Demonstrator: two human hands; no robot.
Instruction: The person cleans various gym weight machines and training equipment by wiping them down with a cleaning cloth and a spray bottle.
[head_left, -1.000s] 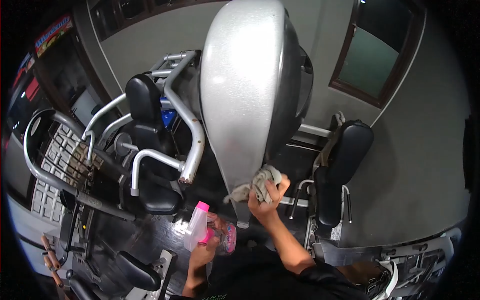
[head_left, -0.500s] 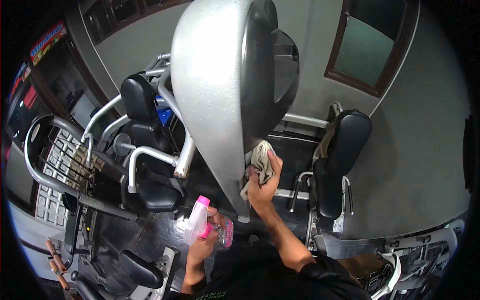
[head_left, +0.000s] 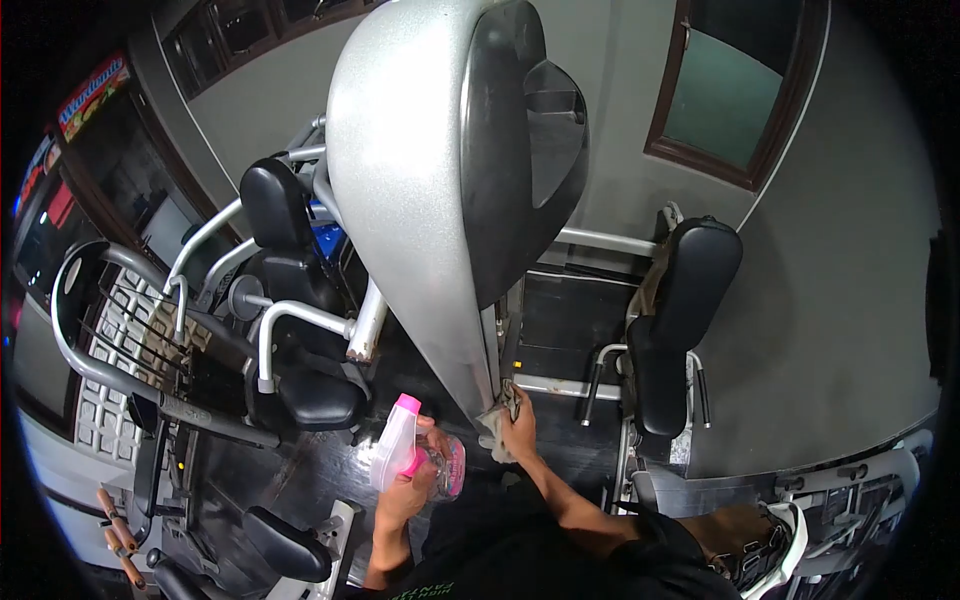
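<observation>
A tall silver and black machine column (head_left: 410,170) rises in the middle of the head view. My right hand (head_left: 518,432) holds a crumpled light cloth (head_left: 494,425) against the column's narrow lower end. Part of the cloth is hidden behind the fingers. To the left, my left hand (head_left: 412,488) is wrapped round a clear spray bottle (head_left: 447,470) with a white and pink spray head, held upright and apart from the column.
Black-padded seats stand at the left (head_left: 312,395) and right (head_left: 690,290) of the column. Nearer on the left is a black pad (head_left: 285,543) on a silver frame. A brown bag (head_left: 735,535) lies at the lower right.
My right hand has moved down along the column with the cloth, to near its foot. The view has shifted slightly. My left hand still holds the bottle in nearly the same place.
</observation>
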